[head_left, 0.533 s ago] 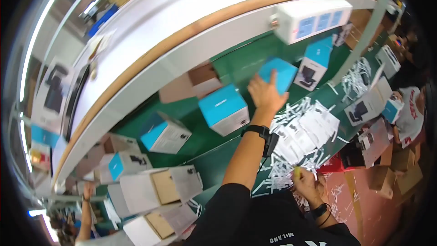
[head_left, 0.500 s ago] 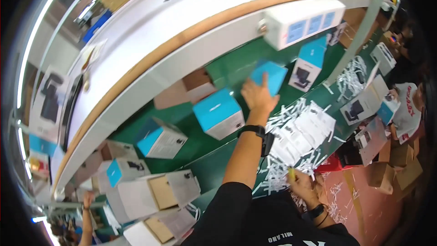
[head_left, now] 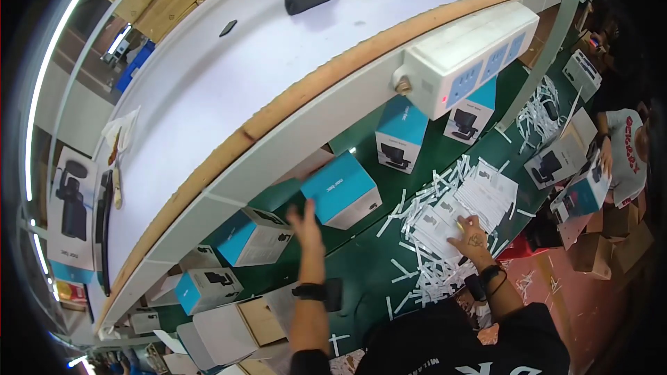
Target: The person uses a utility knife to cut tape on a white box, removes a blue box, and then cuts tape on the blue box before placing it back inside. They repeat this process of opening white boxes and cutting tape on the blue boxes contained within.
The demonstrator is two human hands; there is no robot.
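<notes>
My left hand (head_left: 307, 232) is raised with its fingers apart and holds nothing. It is nearest to a blue-and-white carton (head_left: 339, 191) on the green bench, and I cannot tell whether it touches it. Over the stack of white printed leaflets (head_left: 479, 200), my right hand (head_left: 474, 237) has its fingertips pinched around a small yellow thing, mostly hidden. White paper strips (head_left: 424, 271) lie loose around the leaflets. Another blue-topped carton (head_left: 399, 142) stands upright below the white power strip (head_left: 472, 62).
A white shelf (head_left: 243, 62) with a wooden edge overhangs the bench. Several open cartons (head_left: 222, 330) stand at lower left. More blue-and-white cartons (head_left: 253, 239) line the bench's far side. On the right, a co-worker (head_left: 625, 153) holds a carton (head_left: 587, 187).
My left hand has left the blue-topped carton below the power strip and moved left. That carton now stands upright. My right hand has come up onto the leaflets. The view has shifted.
</notes>
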